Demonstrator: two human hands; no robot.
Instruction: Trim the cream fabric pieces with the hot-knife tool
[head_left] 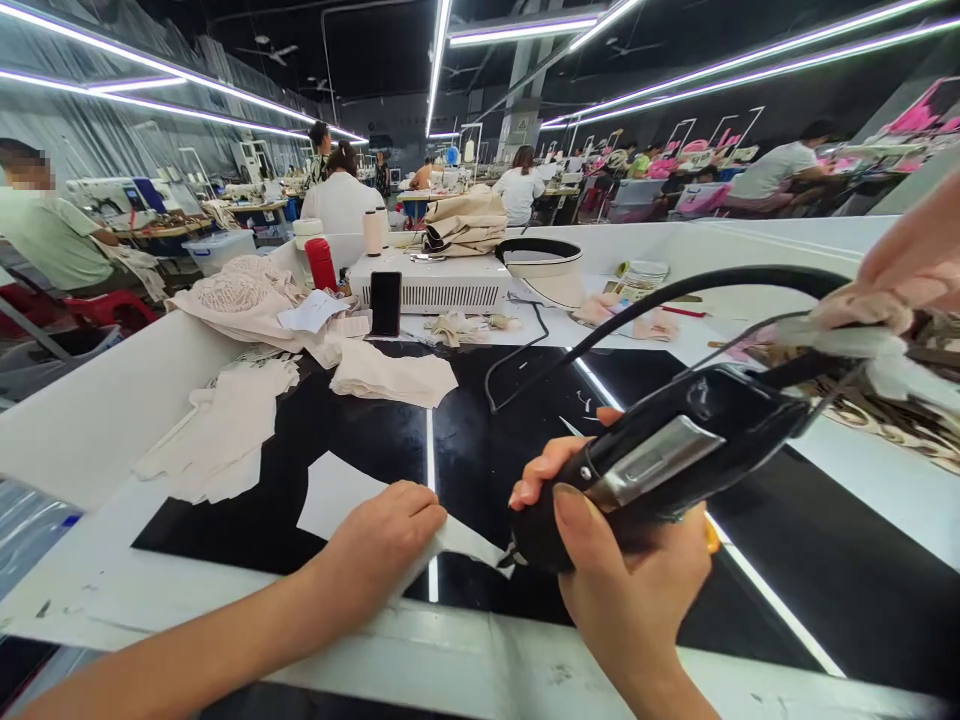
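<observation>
My right hand (630, 570) is wrapped round a black corded handheld power tool (675, 450) with a silver plate on its side. The tool tilts down to the left, and its small metal tip meets the right end of a white fabric piece (337, 495). On that piece lies my left hand (394, 540), its fingers curled together and gripping it, partly hiding its middle. Beneath is a glossy black sheet (255, 540). A thick black cable (660, 290) arcs from the tool's back end. A pointed metal thing and small white scraps lie just behind my right hand.
Cream fabric stacks (394, 375) and a fabric heap (240, 290) lie behind and left. A phone (386, 303) leans on a white vented box (435, 285). A red bottle (320, 265) and a visor (541, 268) stand nearby. People sit at sewing machines beyond the white table walls.
</observation>
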